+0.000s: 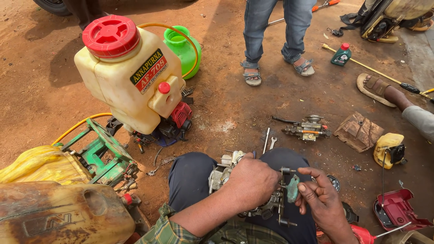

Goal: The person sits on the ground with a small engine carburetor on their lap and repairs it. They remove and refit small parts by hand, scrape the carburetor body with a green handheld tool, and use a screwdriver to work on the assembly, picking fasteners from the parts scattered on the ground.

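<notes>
We see the left hand (251,180) wrapped over a metal engine part (226,171) resting on our lap, fingers closed around its top. The right hand (323,201) pinches a small green gasket (293,188) between thumb and fingertips, just beside the part's bolts (284,199).

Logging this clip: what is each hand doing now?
Left hand: closed on grey metal engine part.
Right hand: pinching small flat grey-green gasket.
</notes>
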